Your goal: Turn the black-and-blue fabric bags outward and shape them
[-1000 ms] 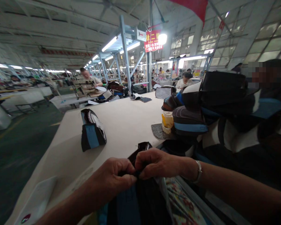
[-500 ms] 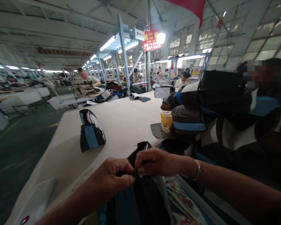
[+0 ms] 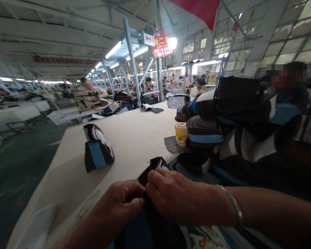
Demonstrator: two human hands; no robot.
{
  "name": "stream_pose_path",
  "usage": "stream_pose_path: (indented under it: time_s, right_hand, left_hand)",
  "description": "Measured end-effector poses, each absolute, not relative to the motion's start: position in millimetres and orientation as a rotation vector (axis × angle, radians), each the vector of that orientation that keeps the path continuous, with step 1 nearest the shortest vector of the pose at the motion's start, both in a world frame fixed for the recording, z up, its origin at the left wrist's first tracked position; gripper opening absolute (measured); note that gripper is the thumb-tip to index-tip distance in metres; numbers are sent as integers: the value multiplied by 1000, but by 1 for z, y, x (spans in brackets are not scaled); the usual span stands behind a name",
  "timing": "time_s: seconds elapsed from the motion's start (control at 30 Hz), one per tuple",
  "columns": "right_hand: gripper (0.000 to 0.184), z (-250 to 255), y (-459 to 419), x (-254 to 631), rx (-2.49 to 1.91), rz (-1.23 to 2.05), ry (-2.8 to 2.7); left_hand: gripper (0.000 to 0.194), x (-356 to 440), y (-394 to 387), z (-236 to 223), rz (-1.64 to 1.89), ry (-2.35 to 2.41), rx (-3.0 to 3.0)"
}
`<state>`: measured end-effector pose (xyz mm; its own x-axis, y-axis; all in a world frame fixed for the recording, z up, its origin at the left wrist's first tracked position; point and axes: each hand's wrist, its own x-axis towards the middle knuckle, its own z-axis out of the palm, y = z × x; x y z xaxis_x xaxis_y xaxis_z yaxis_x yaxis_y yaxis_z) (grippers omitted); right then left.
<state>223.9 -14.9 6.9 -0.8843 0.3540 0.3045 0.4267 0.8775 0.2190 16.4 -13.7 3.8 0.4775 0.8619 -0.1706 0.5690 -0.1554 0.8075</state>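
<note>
A black and blue sewn fabric piece (image 3: 155, 226), perhaps part of a bag, lies low in front of me at the table's edge. My left hand (image 3: 121, 199) pinches its upper edge between thumb and fingers. Close against it, my right hand (image 3: 168, 193) is closed over the same edge, its fingers curled and its thumb hidden. A silver bangle circles the right wrist. Beyond the hands, the dark end of the piece sticks up. A similar black and blue piece (image 3: 97, 150) stands on the table to the left.
The pale table (image 3: 134, 135) stretches ahead. A tall heap of sewn pieces (image 3: 238, 100) rises at the right, beside a jar with yellow contents (image 3: 180, 133) on a grey felt scrap (image 3: 171, 145). A white tray-like object (image 3: 38, 223) lies near left. Other people sit farther back.
My right hand has turned over and rolled forward, so its back now faces me and its thumb is hidden. My left hand keeps its pinch. The view has shifted slightly.
</note>
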Motion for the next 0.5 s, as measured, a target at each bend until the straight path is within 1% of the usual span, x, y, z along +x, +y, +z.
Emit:
stream_pose_path:
  time_s: [0.07, 0.17, 0.23, 0.3, 0.43, 0.5]
  right_hand:
    - [15, 12, -9, 221, -491, -472, -2847]
    - [10, 14, 13, 221, -415, -313, -2909]
    - [5, 12, 32, 225, -464, -105, -2911]
    - [5, 7, 46, 231, -549, 174, -2824]
    - [18, -7, 53, 242, -539, 823, -2409]
    - [20, -15, 47, 243, -432, 979, -2290]
  left_hand:
    - [22, 18, -15, 5, 431, 1201, 1842]
    - [23, 20, -14, 7, 452, 1215, 1840]
    - [24, 21, -15, 10, 432, 1206, 1807]
    - [24, 22, -16, 11, 399, 1164, 1761]
    - [24, 19, -20, 8, 393, 1132, 1764]
    - [23, 16, -19, 5, 395, 1143, 1777]
